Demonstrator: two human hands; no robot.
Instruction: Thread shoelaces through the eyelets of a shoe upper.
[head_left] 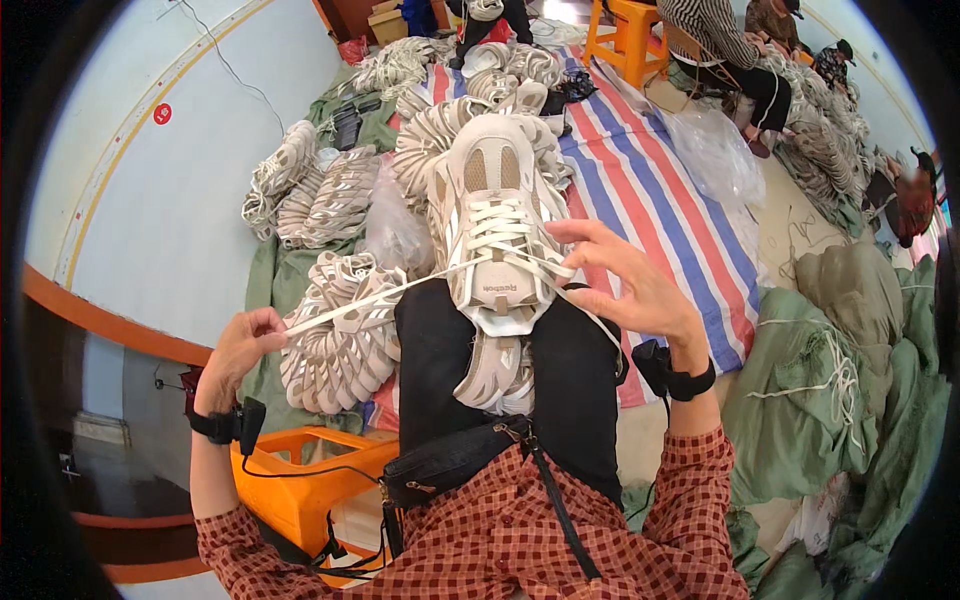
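A beige and white sneaker (pixel 497 190) rests over my lap, its toe away from me, on top of other shoes. Pale flat laces (pixel 497 232) criss-cross its front. My left hand (pixel 248 342) is closed, pinching one shoelace end (pixel 375 297) that stretches tight out to the left. Beside the shoe's right edge, my right hand (pixel 630 280) has its thumb and index finger spread apart. Another lace strand passes close to those fingers and hangs over my right thigh. Whether the fingers touch it is hard to see.
Bundled sneakers (pixel 340 335) lie at the left, with more piles behind. A striped sheet (pixel 660 190) covers the floor. Green sacks (pixel 800 390) are heaped at the right. An orange stool (pixel 310 465) stands near my left side; other people sit at the far right.
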